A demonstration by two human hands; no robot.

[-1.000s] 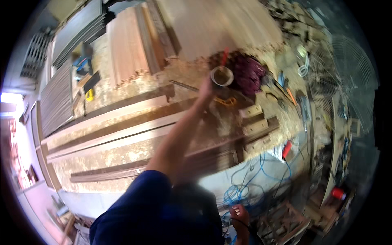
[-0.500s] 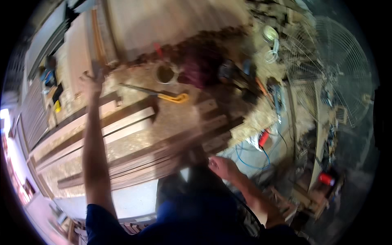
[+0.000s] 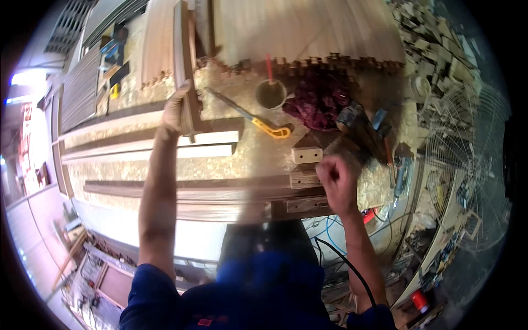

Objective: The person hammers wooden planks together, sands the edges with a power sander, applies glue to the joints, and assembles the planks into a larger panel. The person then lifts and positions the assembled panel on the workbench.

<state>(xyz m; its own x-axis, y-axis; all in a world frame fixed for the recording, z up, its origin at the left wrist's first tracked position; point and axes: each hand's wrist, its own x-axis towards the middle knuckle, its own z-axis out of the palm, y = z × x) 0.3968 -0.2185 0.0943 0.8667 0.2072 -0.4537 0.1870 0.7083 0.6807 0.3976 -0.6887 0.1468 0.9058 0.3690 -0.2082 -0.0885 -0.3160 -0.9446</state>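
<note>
My left hand (image 3: pixel 175 110) is closed round a long wooden strip (image 3: pixel 181 44), tilted with its far end up the bench and its near end above other strips. My right hand (image 3: pixel 339 179) is curled and slightly blurred; what its fingers hold, if anything, is hidden. Just left of it lie the ends of wooden bars, one a pale wooden end (image 3: pixel 307 155) with two dark holes. Between my hands lies a saw-like tool with a yellow handle (image 3: pixel 272 130). Beyond it stand a round pot (image 3: pixel 270 94) with a red stick in it and a crumpled dark red cloth (image 3: pixel 319 102).
Long wooden strips (image 3: pixel 132 196) lie along the near side of the bench. Wooden panels (image 3: pixel 308 27) with notched ends cover the far side. A pile of offcuts (image 3: pixel 440 44) and a large wire fan guard (image 3: pixel 467 165) are at the right. Cables hang below the near edge.
My left hand, spread near the far strips before, now grips a wooden strip. The right hand has risen from the near edge to beside the bar ends. The view has shifted left.
</note>
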